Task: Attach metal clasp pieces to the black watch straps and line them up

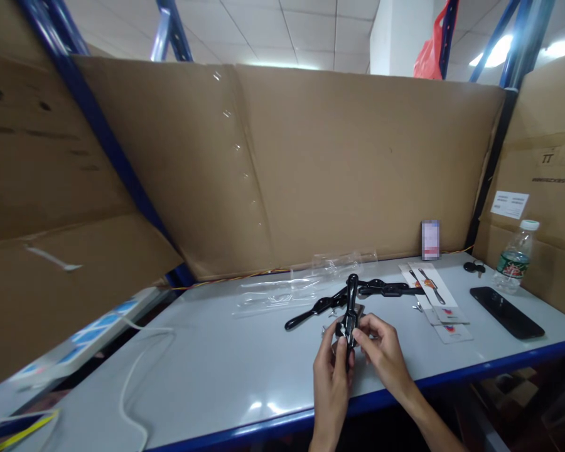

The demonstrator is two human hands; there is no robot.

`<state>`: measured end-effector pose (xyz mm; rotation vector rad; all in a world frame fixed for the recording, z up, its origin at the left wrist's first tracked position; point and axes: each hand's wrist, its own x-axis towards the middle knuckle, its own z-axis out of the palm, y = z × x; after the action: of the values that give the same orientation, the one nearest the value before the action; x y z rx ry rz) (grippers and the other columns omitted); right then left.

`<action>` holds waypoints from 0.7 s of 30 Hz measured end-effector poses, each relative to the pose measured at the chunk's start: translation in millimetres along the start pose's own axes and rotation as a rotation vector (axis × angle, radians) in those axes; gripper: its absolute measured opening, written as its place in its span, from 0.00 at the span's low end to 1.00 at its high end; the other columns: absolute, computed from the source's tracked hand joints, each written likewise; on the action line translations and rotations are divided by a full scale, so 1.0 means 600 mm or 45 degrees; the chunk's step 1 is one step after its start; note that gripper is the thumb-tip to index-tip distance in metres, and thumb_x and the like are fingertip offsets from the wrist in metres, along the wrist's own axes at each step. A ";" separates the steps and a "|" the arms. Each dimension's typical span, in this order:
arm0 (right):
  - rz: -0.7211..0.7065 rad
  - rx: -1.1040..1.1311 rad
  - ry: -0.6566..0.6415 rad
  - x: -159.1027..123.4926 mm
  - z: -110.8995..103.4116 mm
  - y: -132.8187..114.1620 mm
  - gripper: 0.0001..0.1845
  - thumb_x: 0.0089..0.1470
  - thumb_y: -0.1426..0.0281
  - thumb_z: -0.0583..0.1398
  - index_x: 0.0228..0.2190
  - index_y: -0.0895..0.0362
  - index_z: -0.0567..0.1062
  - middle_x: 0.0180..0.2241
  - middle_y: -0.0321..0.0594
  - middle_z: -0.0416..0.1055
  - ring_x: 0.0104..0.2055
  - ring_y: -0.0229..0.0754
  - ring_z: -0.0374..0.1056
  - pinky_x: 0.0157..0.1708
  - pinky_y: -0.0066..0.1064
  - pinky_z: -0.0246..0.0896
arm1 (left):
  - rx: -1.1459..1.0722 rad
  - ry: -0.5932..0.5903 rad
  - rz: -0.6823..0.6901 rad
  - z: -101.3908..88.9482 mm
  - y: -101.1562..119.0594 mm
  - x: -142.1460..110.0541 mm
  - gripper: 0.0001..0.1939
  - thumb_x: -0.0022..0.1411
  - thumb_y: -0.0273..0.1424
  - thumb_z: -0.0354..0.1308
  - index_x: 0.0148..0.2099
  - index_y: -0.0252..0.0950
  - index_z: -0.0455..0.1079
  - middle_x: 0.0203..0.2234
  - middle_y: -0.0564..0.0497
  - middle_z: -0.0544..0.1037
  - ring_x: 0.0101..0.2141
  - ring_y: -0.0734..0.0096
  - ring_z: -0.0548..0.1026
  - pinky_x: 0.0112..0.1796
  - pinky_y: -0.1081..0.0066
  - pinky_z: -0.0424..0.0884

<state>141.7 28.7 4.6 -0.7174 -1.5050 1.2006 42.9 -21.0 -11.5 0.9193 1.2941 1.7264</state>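
A black spokeshave point(353, 294) stands nearly upright between my hands, one handle pointing up. My left hand point(330, 376) grips its lower part, thumb against the middle body. My right hand point(385, 351) pinches the right side of the body with thumb and fingers; any small part beneath those fingertips is hidden. Just behind, another black spokeshave point(317, 309) lies on the table to the left, and more black spokeshave handles point(387, 289) lie to the right, partly overlapping. Small silvery screws point(417, 307) lie beside them.
Clear plastic sleeves point(282, 292) lie at the back of the grey table point(207, 364). Printed cards point(435, 295), a black phone point(506, 312), keys point(474, 267) and a bottle point(516, 257) are at right. A power strip point(98, 329) and white cable point(127, 383) run along the left.
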 end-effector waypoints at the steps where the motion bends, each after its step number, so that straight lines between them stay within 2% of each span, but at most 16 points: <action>1: 0.000 0.002 0.006 0.001 0.000 -0.001 0.16 0.57 0.57 0.62 0.28 0.57 0.70 0.26 0.35 0.65 0.24 0.35 0.58 0.21 0.24 0.55 | 0.000 0.003 0.001 0.000 0.001 0.000 0.37 0.58 0.55 0.59 0.60 0.34 0.68 0.16 0.60 0.63 0.15 0.79 0.57 0.15 0.78 0.53; 6: 0.009 -0.024 0.005 0.001 0.002 -0.001 0.16 0.57 0.57 0.62 0.28 0.57 0.71 0.26 0.36 0.66 0.26 0.36 0.60 0.22 0.25 0.57 | -0.009 0.033 0.011 0.001 0.000 0.002 0.37 0.57 0.55 0.60 0.60 0.35 0.68 0.17 0.59 0.64 0.15 0.78 0.56 0.14 0.78 0.53; 8: -0.018 -0.091 0.042 -0.003 0.001 -0.001 0.14 0.57 0.59 0.62 0.31 0.57 0.73 0.28 0.37 0.69 0.28 0.38 0.63 0.25 0.26 0.59 | -0.012 0.026 0.006 0.001 -0.001 0.003 0.37 0.58 0.54 0.60 0.60 0.35 0.68 0.17 0.59 0.64 0.15 0.79 0.56 0.14 0.78 0.52; 10: -0.128 -0.248 0.164 -0.008 -0.001 -0.005 0.12 0.59 0.61 0.61 0.40 0.57 0.75 0.32 0.39 0.71 0.31 0.40 0.66 0.27 0.27 0.61 | -0.023 0.008 -0.004 0.001 -0.003 0.004 0.37 0.58 0.54 0.60 0.61 0.36 0.68 0.17 0.59 0.64 0.15 0.78 0.56 0.14 0.78 0.53; 12: -0.321 -0.453 0.247 -0.013 -0.005 -0.015 0.14 0.61 0.65 0.59 0.47 0.56 0.75 0.35 0.41 0.70 0.33 0.40 0.66 0.29 0.28 0.62 | -0.032 0.002 -0.001 0.000 -0.004 0.005 0.36 0.58 0.53 0.61 0.61 0.36 0.68 0.17 0.59 0.64 0.15 0.77 0.58 0.14 0.78 0.54; 15: -0.574 -0.683 0.087 -0.012 -0.009 -0.035 0.14 0.64 0.71 0.56 0.47 0.52 0.78 0.35 0.40 0.68 0.33 0.39 0.67 0.33 0.29 0.64 | -0.038 0.026 0.024 -0.002 -0.007 0.005 0.34 0.57 0.52 0.62 0.59 0.36 0.71 0.18 0.57 0.67 0.17 0.75 0.62 0.15 0.77 0.58; 17: -0.655 -0.779 -0.018 -0.007 -0.009 -0.044 0.15 0.64 0.74 0.55 0.45 0.51 0.80 0.34 0.40 0.68 0.34 0.39 0.67 0.35 0.29 0.64 | -0.039 0.022 0.025 -0.003 -0.008 0.004 0.34 0.57 0.51 0.63 0.59 0.36 0.71 0.21 0.54 0.70 0.18 0.74 0.64 0.16 0.76 0.60; 21: -0.753 -0.947 -0.006 0.001 -0.007 -0.047 0.15 0.63 0.76 0.55 0.42 0.53 0.80 0.33 0.40 0.68 0.35 0.40 0.67 0.33 0.29 0.63 | -0.054 -0.021 0.009 -0.003 -0.011 0.005 0.33 0.59 0.51 0.62 0.60 0.36 0.70 0.21 0.55 0.71 0.19 0.74 0.63 0.18 0.76 0.60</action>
<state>149.4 21.5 31.0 -0.6576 -1.9954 0.1788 41.1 -18.0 -18.1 0.9126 1.2408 1.7415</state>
